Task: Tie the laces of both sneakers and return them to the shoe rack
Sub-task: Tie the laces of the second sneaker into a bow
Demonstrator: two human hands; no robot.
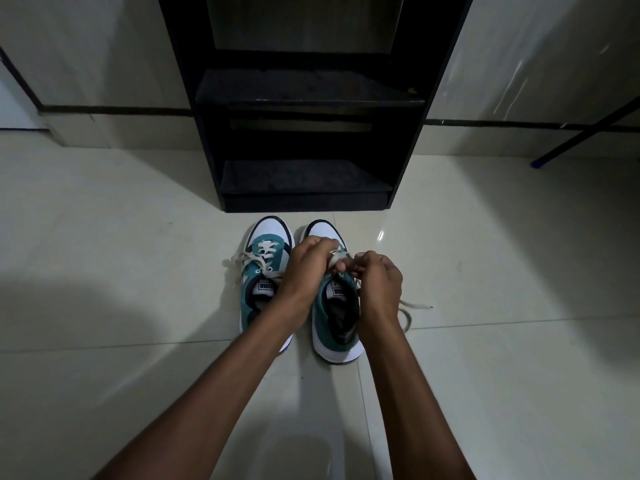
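Two teal and white sneakers stand side by side on the tiled floor, toes pointing at the black shoe rack (304,98). The left sneaker (265,271) has its cream laces (247,259) lying loosely across the tongue and off to the left. Over the right sneaker (337,323), my left hand (306,268) and my right hand (377,285) meet above the eyelets, both pinching its cream lace (337,256). One free end of that lace (414,306) trails on the floor to the right. My hands hide the knot area.
The rack has two dark shelves, the lower one (301,178) just beyond the sneakers' toes. A thin dark pole with a blue tip (540,161) leans at the right. Pale walls with a black skirting line flank the rack.
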